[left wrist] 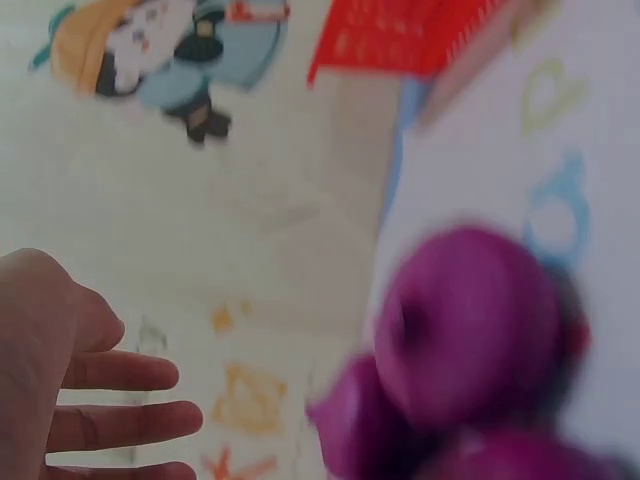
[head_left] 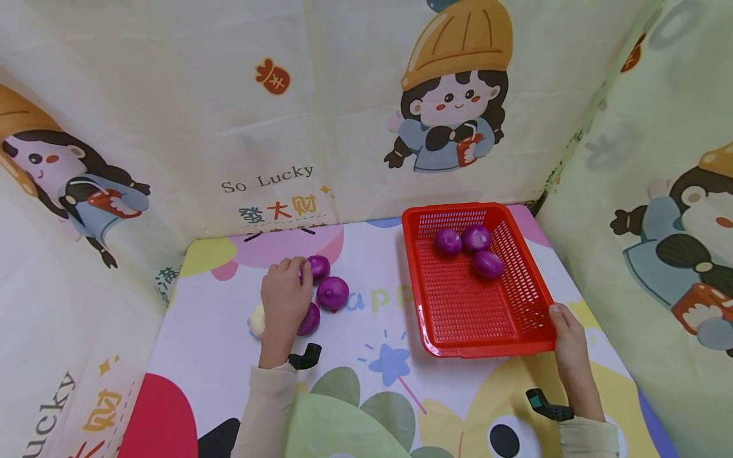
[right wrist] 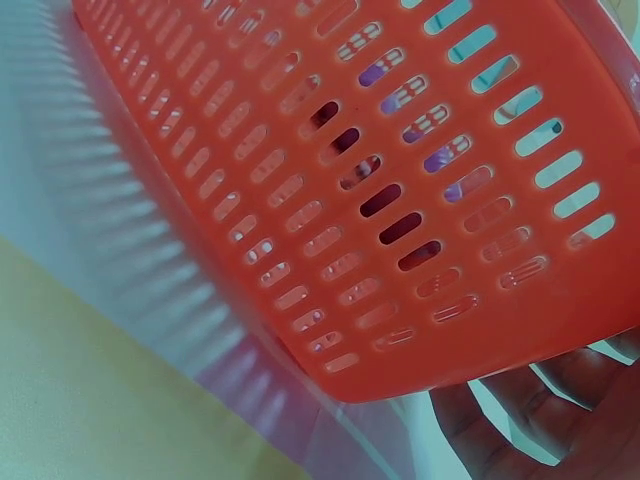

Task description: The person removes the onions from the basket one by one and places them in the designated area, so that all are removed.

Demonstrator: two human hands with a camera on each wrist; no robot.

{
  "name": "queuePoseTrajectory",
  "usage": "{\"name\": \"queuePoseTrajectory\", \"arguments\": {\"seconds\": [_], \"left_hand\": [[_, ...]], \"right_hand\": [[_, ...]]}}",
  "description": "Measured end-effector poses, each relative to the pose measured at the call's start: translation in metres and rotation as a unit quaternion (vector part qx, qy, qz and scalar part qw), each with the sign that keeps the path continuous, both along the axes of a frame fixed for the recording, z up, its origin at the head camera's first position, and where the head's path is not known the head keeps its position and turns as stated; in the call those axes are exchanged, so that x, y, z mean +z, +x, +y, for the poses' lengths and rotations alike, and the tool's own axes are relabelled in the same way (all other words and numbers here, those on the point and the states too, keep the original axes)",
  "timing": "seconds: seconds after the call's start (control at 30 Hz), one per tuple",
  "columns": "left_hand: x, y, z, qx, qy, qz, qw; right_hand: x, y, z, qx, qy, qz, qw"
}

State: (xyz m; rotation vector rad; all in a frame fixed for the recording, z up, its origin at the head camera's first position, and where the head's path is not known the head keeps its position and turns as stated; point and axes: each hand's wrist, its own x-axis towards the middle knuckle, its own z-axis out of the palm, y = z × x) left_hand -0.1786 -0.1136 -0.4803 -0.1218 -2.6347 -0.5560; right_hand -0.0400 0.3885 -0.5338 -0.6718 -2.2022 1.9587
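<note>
My left hand (head_left: 286, 289) hovers over the left group of purple onions, its fingertips right at the farthest onion (head_left: 319, 268). In the left wrist view its fingers (left wrist: 130, 425) are spread and straight, with nothing between them. Beside it lie a second onion (head_left: 333, 293) and a third onion (head_left: 309, 319), partly covered by the hand. A pale round vegetable (head_left: 257, 321) peeks out left of the wrist. My right hand (head_left: 569, 337) grips the near right corner of a red slotted plastic basket (head_left: 487, 350). Inside, toward the back, sit three purple onions (head_left: 488, 264).
A printed cloth (head_left: 366, 343) with cartoon figures covers the table. Patterned fabric walls (head_left: 343, 114) rise at the back and on both sides. The basket's far edge comes close to the back wall. Each wrist wears a black camera mount (head_left: 305, 356).
</note>
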Motion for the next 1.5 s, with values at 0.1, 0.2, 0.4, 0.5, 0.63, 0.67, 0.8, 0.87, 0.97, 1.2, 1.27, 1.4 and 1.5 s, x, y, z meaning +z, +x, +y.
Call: {"name": "queuePoseTrajectory", "arguments": {"seconds": [0.1, 0.2, 0.4, 0.5, 0.63, 0.67, 0.8, 0.87, 0.97, 1.2, 1.27, 1.4, 1.5], "left_hand": [[0.008, -0.005, 0.025, -0.034, 0.004, 0.005, 0.9994], [0.015, -0.008, 0.050, -0.073, 0.012, 0.014, 0.9972], [0.030, -0.015, 0.098, -0.169, 0.086, -0.019, 0.9816], [0.035, -0.018, 0.120, -0.225, 0.184, -0.090, 0.9526], [0.041, -0.021, 0.148, -0.279, 0.308, -0.177, 0.8925], [0.042, -0.022, 0.155, -0.285, 0.326, -0.193, 0.8806], [0.044, -0.023, 0.180, -0.305, 0.386, -0.252, 0.8335], [0.043, -0.025, 0.191, -0.307, 0.418, -0.286, 0.8055], [0.041, -0.027, 0.205, -0.305, 0.471, -0.330, 0.7595], [0.033, -0.029, 0.234, -0.266, 0.530, -0.397, 0.7000], [0.030, -0.030, 0.243, -0.252, 0.544, -0.412, 0.6862], [0.021, -0.034, 0.262, -0.215, 0.573, -0.440, 0.6572], [0.012, -0.037, 0.277, -0.181, 0.590, -0.457, 0.6407]], "right_hand": [[0.001, 0.000, 0.000, -0.001, 0.003, -0.002, 1.0000], [0.001, 0.000, -0.001, -0.001, 0.015, -0.006, 0.9999], [0.003, 0.001, -0.002, 0.000, 0.024, -0.006, 0.9997], [0.004, 0.001, -0.002, 0.001, 0.019, -0.005, 0.9998], [0.005, 0.001, -0.003, 0.003, 0.016, -0.010, 0.9998], [0.005, 0.001, -0.003, 0.004, 0.015, -0.012, 0.9998], [0.004, 0.001, -0.002, 0.005, 0.012, -0.017, 0.9998], [0.004, 0.001, -0.002, 0.006, 0.013, -0.018, 0.9997], [0.004, 0.001, -0.002, 0.005, 0.011, -0.019, 0.9997], [0.002, 0.001, 0.001, 0.000, 0.010, -0.019, 0.9998], [0.002, 0.001, 0.000, 0.002, 0.003, -0.014, 0.9999], [0.002, 0.001, -0.001, 0.004, 0.003, -0.012, 0.9999], [0.003, 0.001, -0.001, 0.002, 0.005, -0.011, 0.9999]]}}
